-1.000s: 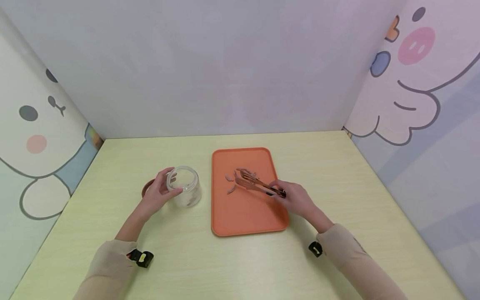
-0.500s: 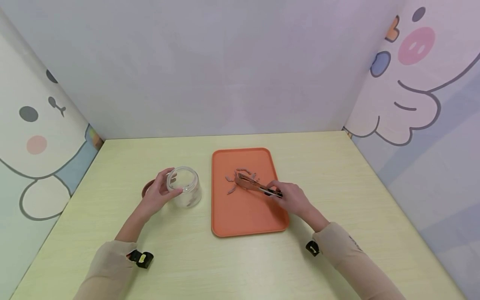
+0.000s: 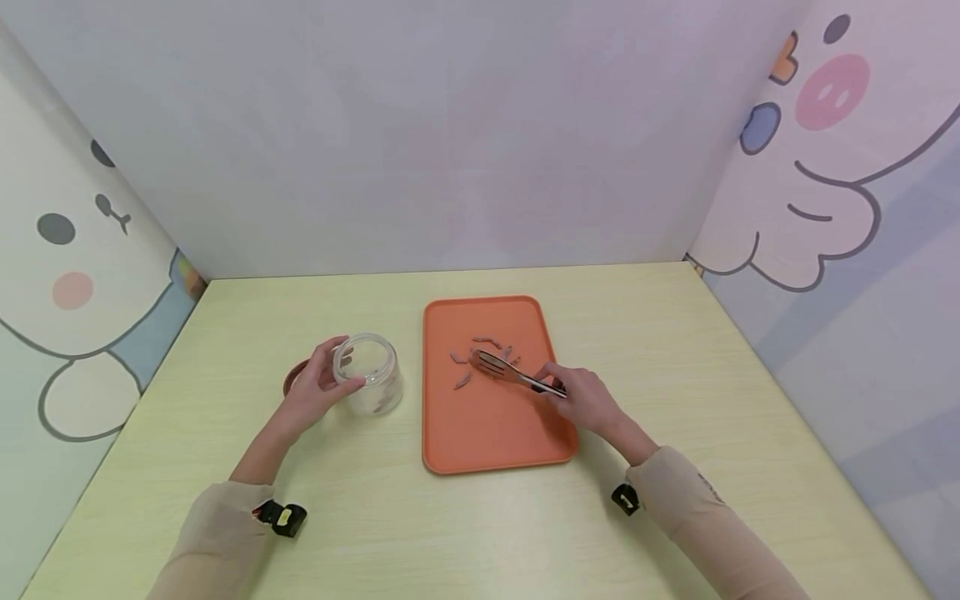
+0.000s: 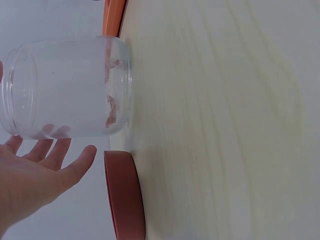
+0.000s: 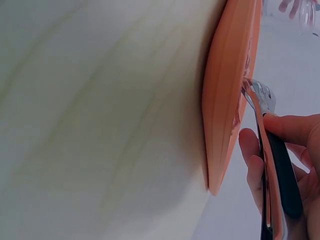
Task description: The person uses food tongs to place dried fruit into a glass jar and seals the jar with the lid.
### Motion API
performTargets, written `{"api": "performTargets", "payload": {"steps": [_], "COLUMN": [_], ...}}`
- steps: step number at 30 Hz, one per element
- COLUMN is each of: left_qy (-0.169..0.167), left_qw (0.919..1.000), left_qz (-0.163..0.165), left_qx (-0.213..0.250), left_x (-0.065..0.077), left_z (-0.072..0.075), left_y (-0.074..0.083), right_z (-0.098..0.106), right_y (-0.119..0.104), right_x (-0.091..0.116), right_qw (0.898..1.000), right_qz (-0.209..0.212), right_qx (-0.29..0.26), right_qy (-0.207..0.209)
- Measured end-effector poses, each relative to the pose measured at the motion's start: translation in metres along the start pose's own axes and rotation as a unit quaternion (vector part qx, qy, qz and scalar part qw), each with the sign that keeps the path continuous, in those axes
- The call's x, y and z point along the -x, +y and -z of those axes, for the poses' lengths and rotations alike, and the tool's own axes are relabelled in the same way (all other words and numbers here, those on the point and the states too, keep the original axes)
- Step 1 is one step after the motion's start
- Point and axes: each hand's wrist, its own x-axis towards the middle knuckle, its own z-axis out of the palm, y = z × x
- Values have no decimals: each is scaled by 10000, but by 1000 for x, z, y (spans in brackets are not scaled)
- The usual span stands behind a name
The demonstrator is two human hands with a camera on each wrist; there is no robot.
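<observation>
My left hand (image 3: 318,390) holds a clear glass jar (image 3: 381,392) round its rim, thumb on the near side. A few brownish pieces (image 4: 111,111) lie at the bottom of the jar in the left wrist view. My right hand (image 3: 588,398) grips metal tongs (image 3: 504,369) with dark handles (image 5: 284,175). The two arms of the tongs are pressed close together, and their tips are down among several small brownish strips (image 3: 462,381) on the orange tray (image 3: 487,433). Whether a strip is caught between the tips I cannot tell.
A round reddish-brown lid (image 4: 125,195) rests on the table beside the jar, partly behind my left hand in the head view. The tray stands mid-table, right of the jar. Pale walls enclose the pale wooden table (image 3: 360,517) at the back and sides.
The tongs' arms have gone from spread apart to squeezed together over the strips. My right hand has shifted slightly left; the left hand and jar have stayed put.
</observation>
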Motion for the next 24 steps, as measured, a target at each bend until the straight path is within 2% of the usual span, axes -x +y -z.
{"api": "performTargets", "payload": {"steps": [10,24], "left_qy": [-12,10], "left_qw": [10000,10000], "left_qz": [-50,-46], "left_qx": [2,-23], "left_x": [0,0], "left_z": [1,0], "left_y": [0,-1], "right_z": [-1,9], "right_y": [3,8], "right_x": [2,5], "right_qw": [9998,9986], "right_qz": [63,174], "right_qx": [-150,-331], "right_qy": [89,382]}}
